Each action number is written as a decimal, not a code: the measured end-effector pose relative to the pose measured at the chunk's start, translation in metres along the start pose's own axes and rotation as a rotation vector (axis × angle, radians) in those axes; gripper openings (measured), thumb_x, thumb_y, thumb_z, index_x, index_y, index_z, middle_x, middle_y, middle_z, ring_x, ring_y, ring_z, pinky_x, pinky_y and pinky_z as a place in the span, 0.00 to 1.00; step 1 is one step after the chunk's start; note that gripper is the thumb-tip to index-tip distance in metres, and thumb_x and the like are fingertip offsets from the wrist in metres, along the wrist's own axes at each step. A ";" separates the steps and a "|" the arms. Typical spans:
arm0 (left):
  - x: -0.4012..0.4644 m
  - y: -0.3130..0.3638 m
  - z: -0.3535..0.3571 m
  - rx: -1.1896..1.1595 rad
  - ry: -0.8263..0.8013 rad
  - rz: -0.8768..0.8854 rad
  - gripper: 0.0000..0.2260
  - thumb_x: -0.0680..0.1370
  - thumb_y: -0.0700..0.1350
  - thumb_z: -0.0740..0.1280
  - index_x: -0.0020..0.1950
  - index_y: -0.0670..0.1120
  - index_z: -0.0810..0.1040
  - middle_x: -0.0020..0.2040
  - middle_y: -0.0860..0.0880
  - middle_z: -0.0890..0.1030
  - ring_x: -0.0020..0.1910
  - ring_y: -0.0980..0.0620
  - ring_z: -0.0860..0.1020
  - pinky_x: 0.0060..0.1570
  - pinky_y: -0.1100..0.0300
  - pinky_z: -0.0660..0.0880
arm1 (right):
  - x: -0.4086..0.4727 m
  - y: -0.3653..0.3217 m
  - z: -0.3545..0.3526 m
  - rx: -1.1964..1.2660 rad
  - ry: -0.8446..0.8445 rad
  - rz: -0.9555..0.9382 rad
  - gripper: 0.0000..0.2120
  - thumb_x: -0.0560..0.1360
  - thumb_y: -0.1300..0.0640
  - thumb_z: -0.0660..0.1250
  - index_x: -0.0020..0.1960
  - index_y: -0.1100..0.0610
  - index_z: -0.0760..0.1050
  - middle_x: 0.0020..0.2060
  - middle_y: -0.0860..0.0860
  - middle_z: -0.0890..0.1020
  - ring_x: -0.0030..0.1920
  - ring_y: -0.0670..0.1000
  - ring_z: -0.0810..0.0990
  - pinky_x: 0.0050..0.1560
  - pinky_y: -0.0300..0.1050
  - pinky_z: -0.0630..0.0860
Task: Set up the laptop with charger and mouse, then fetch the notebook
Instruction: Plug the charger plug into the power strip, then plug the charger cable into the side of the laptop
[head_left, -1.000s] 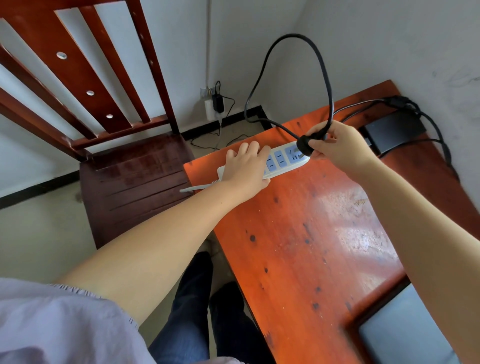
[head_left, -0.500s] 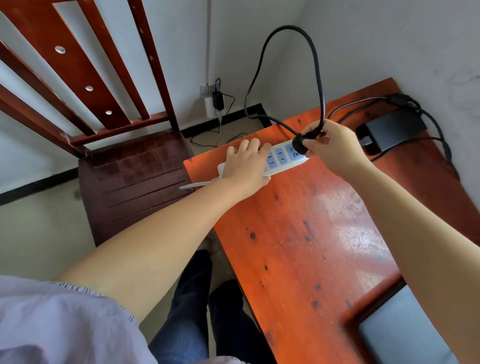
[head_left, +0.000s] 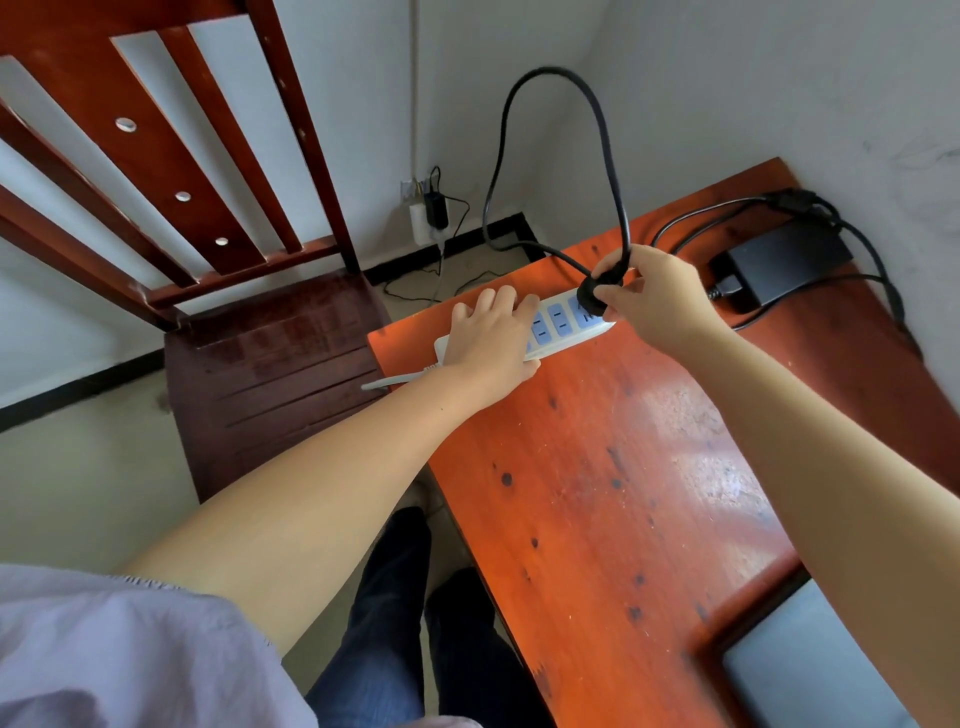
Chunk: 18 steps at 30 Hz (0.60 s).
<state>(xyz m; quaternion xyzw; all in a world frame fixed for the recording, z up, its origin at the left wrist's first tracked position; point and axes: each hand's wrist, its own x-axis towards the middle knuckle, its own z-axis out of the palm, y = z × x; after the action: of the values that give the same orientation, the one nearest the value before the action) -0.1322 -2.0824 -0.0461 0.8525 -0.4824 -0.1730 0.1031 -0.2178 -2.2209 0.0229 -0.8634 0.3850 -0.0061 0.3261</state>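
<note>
A white power strip (head_left: 558, 325) with blue sockets lies near the far left corner of the orange wooden desk (head_left: 623, 467). My left hand (head_left: 488, 338) presses flat on the strip's left half. My right hand (head_left: 657, 299) pinches the black charger plug (head_left: 597, 293) right over the strip's rightmost socket. The plug's black cable (head_left: 602, 130) arcs high above the desk. The black charger brick (head_left: 784, 262) rests at the desk's far right by the wall. A grey laptop (head_left: 800, 660) shows at the bottom right corner, partly hidden by my right arm.
A dark red wooden chair (head_left: 270, 364) stands left of the desk, close to its corner. A wall socket (head_left: 423, 218) with a plugged black adapter sits low on the far wall. White walls enclose the desk at the back and right.
My right hand has brought the plug slightly left and down onto the strip's end socket. My left hand stays pressed on the strip.
</note>
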 end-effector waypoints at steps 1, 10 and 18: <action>0.000 0.000 0.000 0.003 -0.002 0.001 0.31 0.76 0.54 0.65 0.74 0.47 0.58 0.65 0.46 0.67 0.64 0.46 0.66 0.59 0.51 0.64 | -0.001 0.002 0.001 0.007 0.017 -0.001 0.07 0.74 0.66 0.64 0.49 0.58 0.76 0.47 0.53 0.77 0.41 0.53 0.80 0.33 0.29 0.72; 0.000 -0.002 0.002 -0.001 0.021 0.015 0.30 0.75 0.53 0.66 0.73 0.47 0.60 0.64 0.46 0.68 0.64 0.45 0.66 0.58 0.50 0.65 | -0.006 0.019 0.021 -0.100 0.054 -0.198 0.05 0.73 0.71 0.63 0.46 0.65 0.76 0.49 0.58 0.77 0.45 0.53 0.74 0.46 0.45 0.76; 0.001 -0.002 -0.004 0.040 -0.105 0.016 0.32 0.75 0.53 0.67 0.74 0.47 0.57 0.66 0.45 0.67 0.66 0.44 0.64 0.60 0.49 0.65 | -0.014 0.023 0.027 0.000 0.048 -0.154 0.12 0.74 0.67 0.63 0.56 0.60 0.74 0.52 0.52 0.75 0.47 0.50 0.74 0.49 0.50 0.78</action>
<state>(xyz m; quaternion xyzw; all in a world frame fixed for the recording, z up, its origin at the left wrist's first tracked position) -0.1287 -2.0818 -0.0434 0.8401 -0.4975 -0.2069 0.0619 -0.2356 -2.2080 -0.0078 -0.8900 0.3253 -0.0517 0.3153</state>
